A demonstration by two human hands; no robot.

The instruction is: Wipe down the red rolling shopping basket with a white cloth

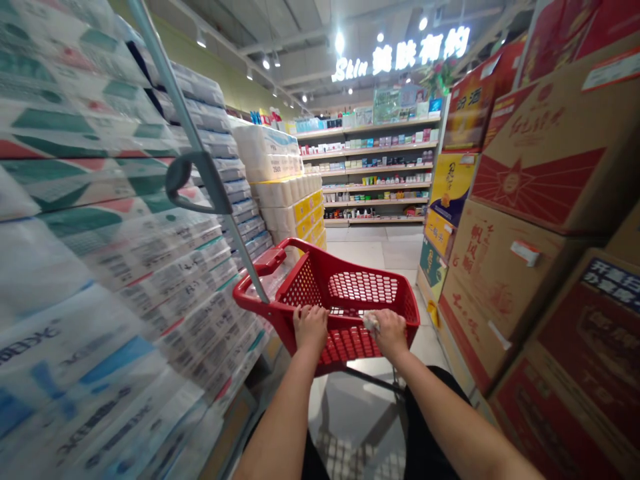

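Note:
A red plastic shopping cart [367, 267] with perforated walls stands in front of me, turned sideways in the aisle. Fingers of my left hand [311, 328] curl over its near rim. Further right on the same rim is my right hand [393, 331], closed, with a white crumpled wad like tissue [371, 322] between thumb and fingers. From the cart's left end rises a tilted metal pole [175, 100] with a grey plastic loop [197, 183] on it. Most of the basket's floor is hidden by the near wall.
Wrapped paper packs [90, 133] are piled high along the left, with toilet roll packs [285, 193] beyond. Cardboard cartons [555, 133] stack up on the right, close to the cart. Shelves of small bottles and boxes [375, 167] stand ahead across the tiled floor [403, 253].

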